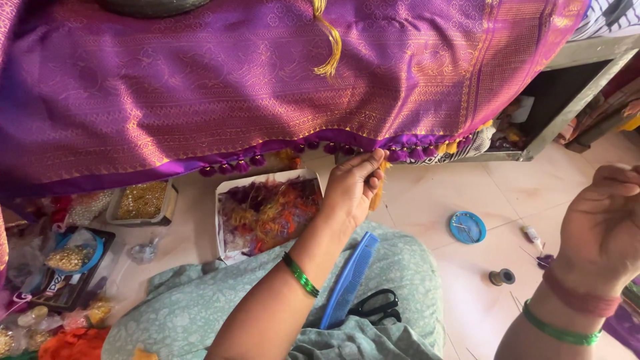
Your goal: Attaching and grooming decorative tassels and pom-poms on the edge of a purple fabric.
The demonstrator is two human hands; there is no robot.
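White open box (227,193) of mixed thread scraps on floor. Left of it: clear rectangular tub (143,200) of gold beads. Farther left: round blue-rimmed container (75,253) of gold beads.

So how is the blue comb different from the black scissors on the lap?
The blue comb is long, straight and bright blue, with a row of teeth down one side; the black scissors are shorter and dark, with looped handles. The comb stands out clearly, while the scissors lie partly tucked into the green cloth. Both rest side by side on the lap, and neither hand touches them.
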